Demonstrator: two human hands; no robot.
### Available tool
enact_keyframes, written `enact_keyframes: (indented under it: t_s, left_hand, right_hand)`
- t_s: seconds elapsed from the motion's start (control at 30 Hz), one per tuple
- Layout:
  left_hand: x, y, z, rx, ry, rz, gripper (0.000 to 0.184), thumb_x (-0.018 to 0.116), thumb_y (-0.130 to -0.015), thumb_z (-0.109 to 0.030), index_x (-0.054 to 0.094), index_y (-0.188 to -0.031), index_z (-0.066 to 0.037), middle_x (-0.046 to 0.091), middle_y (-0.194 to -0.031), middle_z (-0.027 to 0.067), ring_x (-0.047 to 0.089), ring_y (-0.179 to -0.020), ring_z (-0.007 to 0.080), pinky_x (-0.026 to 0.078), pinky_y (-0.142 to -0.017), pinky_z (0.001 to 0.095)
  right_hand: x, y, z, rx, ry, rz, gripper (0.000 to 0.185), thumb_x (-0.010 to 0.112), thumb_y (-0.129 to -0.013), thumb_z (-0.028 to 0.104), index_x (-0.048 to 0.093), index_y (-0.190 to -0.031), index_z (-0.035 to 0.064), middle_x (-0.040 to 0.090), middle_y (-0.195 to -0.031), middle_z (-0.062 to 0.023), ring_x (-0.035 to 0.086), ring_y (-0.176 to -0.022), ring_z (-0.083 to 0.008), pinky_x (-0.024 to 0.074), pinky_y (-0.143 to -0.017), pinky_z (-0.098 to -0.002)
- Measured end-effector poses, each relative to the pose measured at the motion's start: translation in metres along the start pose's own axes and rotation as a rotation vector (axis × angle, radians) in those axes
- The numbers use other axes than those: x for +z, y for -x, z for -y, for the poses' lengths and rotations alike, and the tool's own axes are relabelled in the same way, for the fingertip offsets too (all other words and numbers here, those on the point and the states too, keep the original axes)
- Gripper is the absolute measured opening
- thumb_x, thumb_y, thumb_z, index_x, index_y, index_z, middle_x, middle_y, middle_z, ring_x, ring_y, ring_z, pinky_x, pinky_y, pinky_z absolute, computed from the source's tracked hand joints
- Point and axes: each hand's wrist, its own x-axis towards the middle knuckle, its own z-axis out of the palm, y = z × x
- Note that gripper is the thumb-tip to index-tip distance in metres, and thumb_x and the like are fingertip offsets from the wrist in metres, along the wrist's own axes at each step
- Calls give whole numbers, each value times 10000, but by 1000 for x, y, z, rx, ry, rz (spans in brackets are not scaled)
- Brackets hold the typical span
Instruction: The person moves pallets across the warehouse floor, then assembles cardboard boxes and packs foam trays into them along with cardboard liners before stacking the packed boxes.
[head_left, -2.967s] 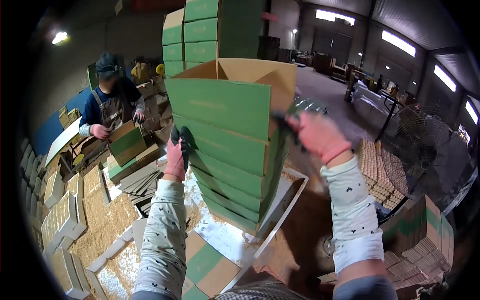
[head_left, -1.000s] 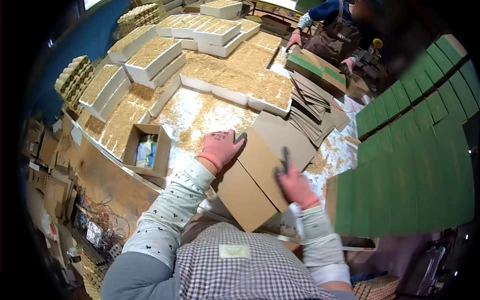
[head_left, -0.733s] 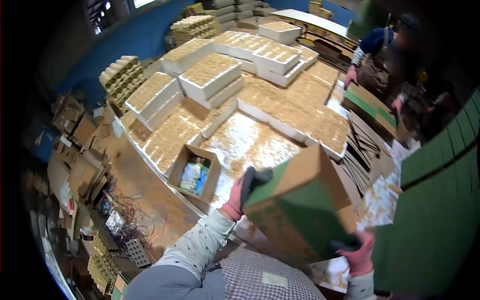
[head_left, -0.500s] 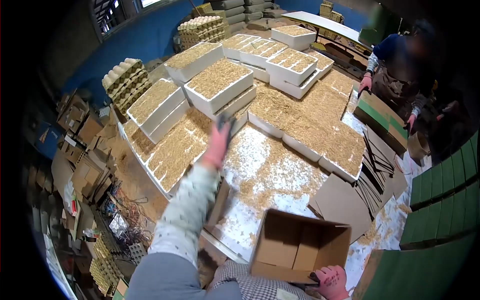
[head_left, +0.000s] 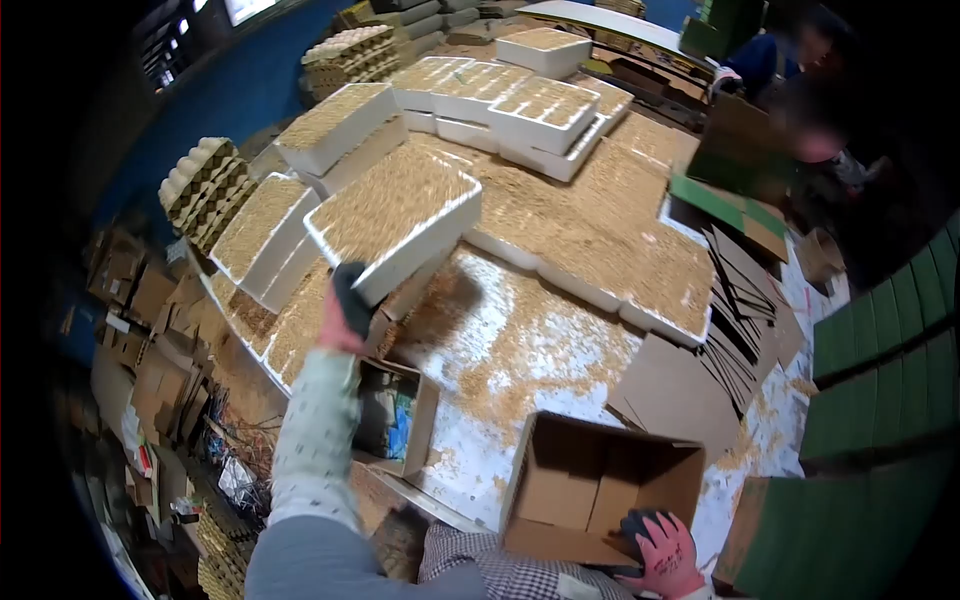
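Observation:
My left hand (head_left: pixel 345 312), in a pink glove with dark fingers, grips the near corner of a white foam box (head_left: pixel 398 208) filled with tan husk-like bedding. The box is tilted, and its near side is off the layer beneath. Down in front of me stands an open, empty cardboard box (head_left: pixel 598 490). My right hand (head_left: pixel 664 556), gloved alike, holds its near right rim with the fingers over the edge. Beside my left forearm is a smaller open carton (head_left: pixel 422 425) with blue and green items inside.
More filled foam boxes (head_left: pixel 545 105) are stacked across the table (head_left: pixel 480 370). Cardboard sheets (head_left: pixel 670 395) lie to the right, near green cartons (head_left: pixel 880 410). Egg trays (head_left: pixel 205 190) stand at left. At the far right, a co-worker (head_left: pixel 800 80) is beside a tilted green-and-brown box (head_left: pixel 735 150).
My left hand has reached the foam box, taken its corner and tilted it toward me. My right fingers have moved over the carton's rim. The co-worker's box has been tipped up.

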Motion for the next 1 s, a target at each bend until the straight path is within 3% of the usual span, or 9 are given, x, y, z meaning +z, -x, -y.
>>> enact_keyframes:
  t_s: [0.33, 0.4, 0.47, 0.57, 0.63, 0.73, 0.8, 0.9, 1.0]
  left_hand:
    - [78, 241, 9, -281, 170, 496, 373, 585, -758, -127, 546, -1116, -33, 580, -1092, 108, 575, -974, 235, 456, -866, 355]
    - [88, 271, 24, 403, -211, 795, 338, 597, -775, 41, 546, -1108, 1, 544, -1126, 109, 549, -988, 188, 433, -867, 297]
    - [119, 288, -9, -607, 70, 586, 533, 613, -828, -123, 409, -1310, -23, 541, -1154, 81, 553, -1001, 169, 436, -863, 299]
    - [112, 295, -3, 213, -626, 844, 675, 561, -842, -173, 228, -1416, -53, 251, -1439, 194, 280, -1326, 288, 231, -1080, 362]
    - [108, 307, 11, 70, -436, 863, 686, 554, -832, -159, 213, -1417, -48, 103, -1487, 191, 117, -1381, 286, 122, -1108, 355]
    - [109, 317, 39, 392, -565, 589, 672, 551, -815, -133, 240, -1406, -49, 199, -1445, 202, 176, -1345, 343, 150, -1098, 390]
    - [112, 307, 19, 650, -758, 380, 693, 592, -747, -102, 308, -1377, -53, 292, -1388, 208, 213, -1312, 372, 174, -1084, 418]
    - [68, 247, 9, 883, -1304, 276, 385, 624, -726, -187, 577, -1074, -31, 572, -1056, 188, 524, -1008, 356, 416, -892, 426]
    - [0, 194, 20, 418, -1747, 129, 367, 610, -761, -426, 587, -849, -70, 615, -793, 123, 611, -744, 295, 486, -637, 384]
  right_hand:
    - [10, 18, -26, 275, -1799, -337, 838, 505, -858, 520, 30, -1458, 178, 390, -1368, -138, 446, -1196, -261, 346, -1008, -382]
    - [19, 45, -35, 357, -1628, -438, 630, 554, -831, 293, 244, -1337, 80, 481, -1234, -131, 507, -1110, -255, 408, -943, -368]
    - [29, 75, -39, 531, -1363, -495, 444, 603, -805, 65, 457, -1216, -18, 572, -1099, -125, 568, -1024, -250, 469, -878, -354]
    - [-3, 88, -1, 809, -1591, -635, 501, 567, -775, 36, 412, -1250, -7, 584, -995, -100, 593, -922, -219, 491, -818, -332]
    - [-19, 96, 11, 825, -1237, -574, 505, 568, -781, 67, 395, -1251, 4, 579, -954, -87, 587, -831, -189, 491, -746, -318]
    - [-5, 84, -2, 327, -491, -375, 460, 607, -787, 85, 455, -1214, 4, 581, -891, -61, 531, -706, -109, 431, -647, -228]
    - [-16, 50, 8, 943, -1211, -153, 444, 674, -790, 177, 493, -1154, -1, 577, -881, -45, 516, -720, -90, 417, -624, -218]
    - [-11, 14, 7, 810, -1040, 126, 577, 673, -792, 255, 380, -1180, -57, 603, -883, -90, 580, -755, -167, 463, -660, -288]
    - [25, 11, -7, 391, -108, 151, 543, 680, -701, 208, 424, -1088, -73, 588, -861, -207, 593, -833, -364, 484, -790, -398]
